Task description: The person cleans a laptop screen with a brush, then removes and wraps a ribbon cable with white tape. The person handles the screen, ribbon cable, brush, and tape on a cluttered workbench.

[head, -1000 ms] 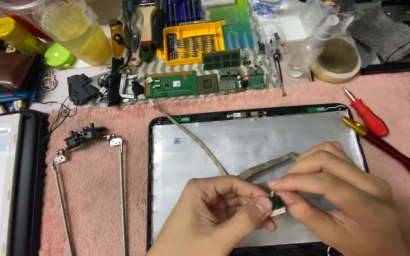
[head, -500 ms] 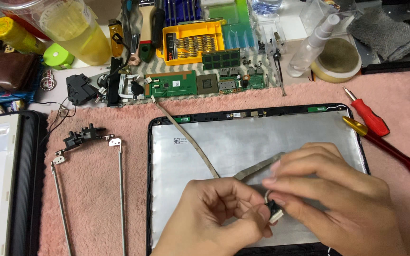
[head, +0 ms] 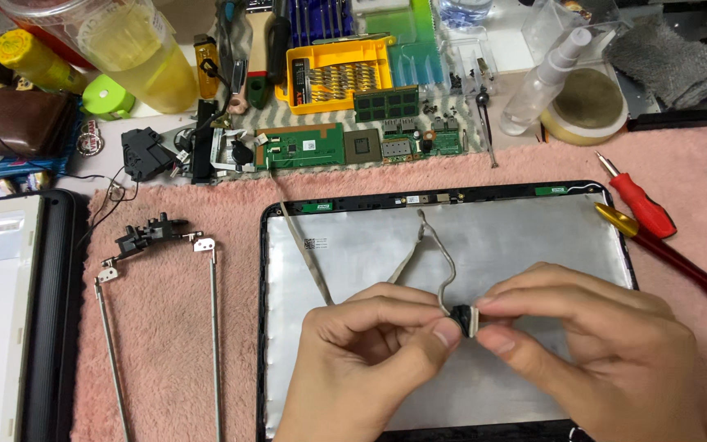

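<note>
Hinge rails (head: pixel 157 311) lie left on the pink fleece mat (head: pixel 173 221). Left hand (head: pixel 362 360) and right hand (head: pixel 591 352) both pinch a small black connector (head: pixel 461 317) above the laptop lid shell (head: pixel 533 237). Its flat cable (head: pixel 439 254) looks light, floppy, probably fragile; grip the plug body. Cluttered desk (head: pixel 165 131) behind.

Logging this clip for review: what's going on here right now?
A person's left hand and right hand pinch a small black connector on a flat grey cable, above an opened laptop lid lying on a pink mat. Two red screwdrivers lie to the right, metal hinge brackets to the left.
</note>
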